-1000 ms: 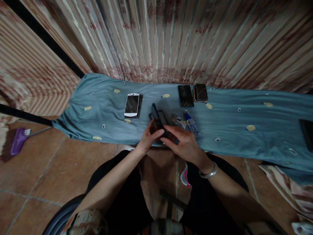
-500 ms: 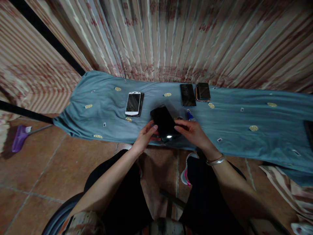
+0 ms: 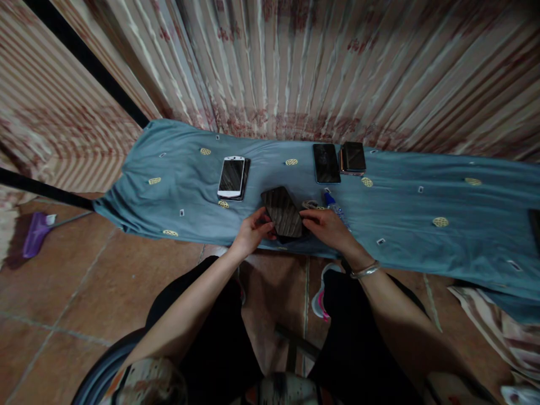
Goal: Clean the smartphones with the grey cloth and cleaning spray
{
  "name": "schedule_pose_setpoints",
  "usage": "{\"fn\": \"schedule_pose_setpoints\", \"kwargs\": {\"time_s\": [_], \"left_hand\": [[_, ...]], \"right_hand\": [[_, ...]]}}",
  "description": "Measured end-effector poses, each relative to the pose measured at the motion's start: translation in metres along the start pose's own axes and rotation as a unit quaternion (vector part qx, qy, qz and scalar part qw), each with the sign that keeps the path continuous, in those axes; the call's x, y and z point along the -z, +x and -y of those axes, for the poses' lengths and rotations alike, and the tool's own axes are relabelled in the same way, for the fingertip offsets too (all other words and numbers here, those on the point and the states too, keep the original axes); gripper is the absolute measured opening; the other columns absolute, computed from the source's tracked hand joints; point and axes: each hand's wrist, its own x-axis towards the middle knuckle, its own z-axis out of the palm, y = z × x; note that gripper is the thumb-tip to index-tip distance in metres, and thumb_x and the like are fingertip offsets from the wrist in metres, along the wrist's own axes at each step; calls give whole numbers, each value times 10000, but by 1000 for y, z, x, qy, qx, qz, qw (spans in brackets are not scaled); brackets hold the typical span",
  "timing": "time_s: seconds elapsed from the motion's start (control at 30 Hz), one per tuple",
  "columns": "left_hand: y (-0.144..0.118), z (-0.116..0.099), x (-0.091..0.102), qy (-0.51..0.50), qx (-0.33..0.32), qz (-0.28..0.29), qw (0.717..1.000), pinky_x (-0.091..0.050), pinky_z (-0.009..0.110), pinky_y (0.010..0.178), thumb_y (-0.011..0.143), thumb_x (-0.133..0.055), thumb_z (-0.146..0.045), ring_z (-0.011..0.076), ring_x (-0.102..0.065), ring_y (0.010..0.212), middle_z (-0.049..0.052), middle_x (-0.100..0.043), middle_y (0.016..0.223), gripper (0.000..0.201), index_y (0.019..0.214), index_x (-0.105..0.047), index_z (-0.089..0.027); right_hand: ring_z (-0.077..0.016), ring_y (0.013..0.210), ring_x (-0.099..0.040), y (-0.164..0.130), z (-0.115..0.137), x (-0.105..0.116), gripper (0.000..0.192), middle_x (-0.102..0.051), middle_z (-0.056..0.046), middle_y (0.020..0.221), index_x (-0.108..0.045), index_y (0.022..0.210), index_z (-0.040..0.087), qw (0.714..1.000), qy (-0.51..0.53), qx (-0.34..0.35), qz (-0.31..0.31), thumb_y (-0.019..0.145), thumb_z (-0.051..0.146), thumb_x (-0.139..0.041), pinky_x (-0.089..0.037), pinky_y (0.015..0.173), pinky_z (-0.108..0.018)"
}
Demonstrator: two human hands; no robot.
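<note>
My left hand point(image 3: 252, 230) and right hand point(image 3: 327, 226) both grip a dark phone point(image 3: 283, 212), one on each side. It sits low over the blue cloth point(image 3: 422, 225), near edge, white phone point(image 3: 231, 176) beyond.

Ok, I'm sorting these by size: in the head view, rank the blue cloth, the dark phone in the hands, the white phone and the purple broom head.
1. blue cloth
2. dark phone
3. white phone and purple broom head look alike; unsure.

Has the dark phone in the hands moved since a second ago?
Yes. The dark phone, held between left hand and right hand, was tipped up on edge; now it lies flat, face up, lower toward the blue cloth.
</note>
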Motion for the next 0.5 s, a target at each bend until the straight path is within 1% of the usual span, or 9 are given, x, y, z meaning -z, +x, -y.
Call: {"fn": "schedule_pose_setpoints", "kwargs": {"time_s": [0.07, 0.13, 0.23, 0.33, 0.4, 0.5], "left_hand": [[2, 1, 1, 3, -1, 1, 1000, -577, 283, 548, 508, -856, -295, 89, -593, 585, -68, -521, 771, 539, 939, -565, -154], [3, 2, 2, 1, 1, -3, 1000, -582, 288, 559, 500, -860, -284, 87, -595, 582, -72, -513, 775, 550, 942, -562, -154], [6, 5, 3, 0, 4, -17, 1000, -589, 301, 579, 518, -846, -241, 82, -595, 571, -72, -520, 792, 570, 1004, -560, -157], [7, 8, 5, 5, 7, -31, 999, -594, 321, 598, 558, -807, -175, 86, -602, 572, -59, -542, 826, 604, 1103, -547, -154], [8, 10, 5, 7, 9, -40, 999, -593, 321, 592, 554, -800, -147, 89, -608, 570, -56, -553, 839, 665, 1161, -527, -155], [8, 10, 5, 8, 12, -42, 999, -589, 307, 571, 536, -809, -142, 92, -617, 563, -65, -564, 833, 722, 1189, -503, -172]], "right_hand": [[-197, 850, -710, 0, 0, 0, 279, -775, -39, 954, -757, 1021, 213, 1000, -3, -1, -6, 835, 144, -561, -531, 794, -315], [-202, 867, -714, 1, -1, -1, 274, -775, -47, 963, -755, 1025, 204, 1000, -3, -4, -12, 830, 149, -571, -534, 812, -324], [-210, 888, -717, 2, -4, -2, 266, -774, -53, 975, -750, 1024, 202, 1000, 4, -7, -27, 825, 159, -578, -539, 844, -352], [-205, 842, -717, 2, -4, -4, 246, -773, -47, 927, -741, 1026, 205, 999, 21, -15, -31, 836, 189, -584, -553, 819, -366], [-205, 815, -714, 3, -2, -5, 234, -769, -48, 890, -737, 1022, 198, 999, 32, -19, -32, 843, 201, -586, -561, 793, -367], [-209, 820, -709, 2, 4, -4, 232, -757, -55, 902, -727, 1036, 194, 999, 24, -17, -38, 845, 207, -597, -563, 789, -371]]}}
